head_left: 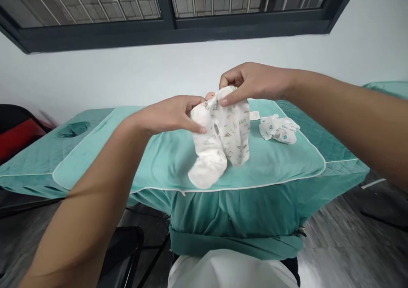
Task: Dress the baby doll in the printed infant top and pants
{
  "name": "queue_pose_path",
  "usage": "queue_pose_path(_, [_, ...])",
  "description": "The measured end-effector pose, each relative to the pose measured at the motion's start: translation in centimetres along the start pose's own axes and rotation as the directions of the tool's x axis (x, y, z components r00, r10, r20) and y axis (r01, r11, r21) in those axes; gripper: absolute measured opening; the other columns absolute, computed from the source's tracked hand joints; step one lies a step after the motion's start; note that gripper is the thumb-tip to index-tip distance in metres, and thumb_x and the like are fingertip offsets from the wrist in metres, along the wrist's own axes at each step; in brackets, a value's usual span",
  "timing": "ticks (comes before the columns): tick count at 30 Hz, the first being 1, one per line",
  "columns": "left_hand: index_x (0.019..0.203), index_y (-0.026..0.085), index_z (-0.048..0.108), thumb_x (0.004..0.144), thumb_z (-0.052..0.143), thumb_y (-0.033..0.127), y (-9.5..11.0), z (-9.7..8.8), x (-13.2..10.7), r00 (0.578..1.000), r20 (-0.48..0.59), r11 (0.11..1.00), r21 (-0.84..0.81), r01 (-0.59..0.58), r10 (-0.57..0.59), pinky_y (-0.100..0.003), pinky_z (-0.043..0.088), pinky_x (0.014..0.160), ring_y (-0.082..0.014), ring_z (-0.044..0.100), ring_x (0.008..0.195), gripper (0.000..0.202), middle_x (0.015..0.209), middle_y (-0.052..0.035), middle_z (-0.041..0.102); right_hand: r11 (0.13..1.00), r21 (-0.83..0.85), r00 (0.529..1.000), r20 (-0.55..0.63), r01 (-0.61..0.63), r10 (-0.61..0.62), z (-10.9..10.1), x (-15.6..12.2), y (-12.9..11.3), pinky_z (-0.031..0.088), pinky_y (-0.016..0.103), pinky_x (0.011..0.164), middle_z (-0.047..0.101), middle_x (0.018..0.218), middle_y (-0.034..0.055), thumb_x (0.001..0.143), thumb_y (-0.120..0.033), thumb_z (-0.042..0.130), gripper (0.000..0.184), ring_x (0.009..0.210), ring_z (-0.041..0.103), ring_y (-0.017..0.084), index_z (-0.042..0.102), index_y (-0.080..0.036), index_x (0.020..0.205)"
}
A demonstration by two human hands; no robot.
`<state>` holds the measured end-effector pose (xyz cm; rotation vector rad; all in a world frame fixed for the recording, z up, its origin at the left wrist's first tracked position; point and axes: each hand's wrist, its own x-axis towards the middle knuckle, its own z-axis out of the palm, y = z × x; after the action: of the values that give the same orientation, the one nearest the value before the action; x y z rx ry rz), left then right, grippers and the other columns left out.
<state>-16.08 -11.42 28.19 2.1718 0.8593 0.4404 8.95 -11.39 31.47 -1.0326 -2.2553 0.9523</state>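
Observation:
Held up over the padded bed is a small white garment [237,128] with a scattered print, which looks like baby pants with two hanging legs. My left hand [178,114] pinches its upper left side between thumb and fingers. At its upper right edge my right hand [247,84] has the cloth gripped, the thumb in front. A small pinkish, skin-like piece [209,95] shows just behind the top of the cloth; what it belongs to is hidden. The leg on the left hangs forward, plain white at its lower end.
A light green mat [165,160] with white piping covers the darker green bed [28,165], which has a face hole [74,128]. A crumpled white printed cloth [279,128] lies at right beside a small white piece [254,115]. Behind stands a wall with a barred window [172,35]; a black chair [123,254] is lower left.

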Motion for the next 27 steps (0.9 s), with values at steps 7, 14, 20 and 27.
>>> queue_pose_path(7, [0.086, 0.018, 0.063, 0.064, 0.083, 0.027, -0.6, 1.8, 1.1, 0.960, -0.246, 0.948, -0.249, -0.197, 0.135, -0.026, 0.051, 0.067, -0.0173, 0.065, 0.081, 0.031, 0.087, -0.0010, 0.065, 0.988, 0.052, 0.966, 0.220, -0.148, 0.133, 0.5, -0.6, 0.5, 0.050, 0.020, 0.062, 0.060, 0.070, -0.0038, 0.077, -0.055, 0.081, 0.041, 0.077, 0.065, 0.013, 0.064, -0.017, 0.073])
queue_pose_path(14, [0.083, 0.018, 0.069, 0.074, 0.078, 0.044, 0.0, 0.6, 0.4, 0.996, 0.055, 0.993, -0.095, -0.065, 0.071, -0.029, 0.052, 0.073, -0.0199, 0.066, 0.085, 0.029, 0.085, -0.0028, 0.067, 0.982, 0.162, 0.993, 0.091, -0.092, 0.078, 0.2, -1.4, 1.4, 0.056, 0.027, 0.077, 0.067, 0.077, 0.0001, 0.079, -0.052, 0.080, 0.041, 0.089, 0.068, 0.017, 0.066, -0.015, 0.070])
queue_pose_path(20, [0.070, 0.020, 0.067, 0.079, 0.067, 0.052, -1.3, -0.2, 0.4, 0.992, -0.090, 0.967, 0.231, 0.109, -0.090, -0.028, 0.045, 0.065, -0.0199, 0.060, 0.075, 0.033, 0.072, -0.0024, 0.061, 0.972, -0.071, 0.974, 0.009, -0.226, 0.227, -2.3, -3.3, 2.5, 0.058, 0.040, 0.087, 0.075, 0.096, 0.0015, 0.078, -0.047, 0.079, 0.027, 0.102, 0.070, 0.025, 0.075, -0.020, 0.074])
queue_pose_path(27, [0.067, 0.019, 0.056, 0.083, 0.065, 0.056, -2.5, 0.9, 1.6, 0.909, -0.417, 0.983, 0.163, 0.090, -0.014, -0.029, 0.042, 0.059, -0.0155, 0.052, 0.064, 0.041, 0.065, -0.0014, 0.050, 0.943, -0.070, 0.938, -0.148, -0.326, 0.313, -2.1, -3.6, 4.2, 0.059, 0.049, 0.087, 0.074, 0.087, 0.0033, 0.073, -0.052, 0.083, 0.029, 0.099, 0.070, 0.031, 0.075, -0.025, 0.082])
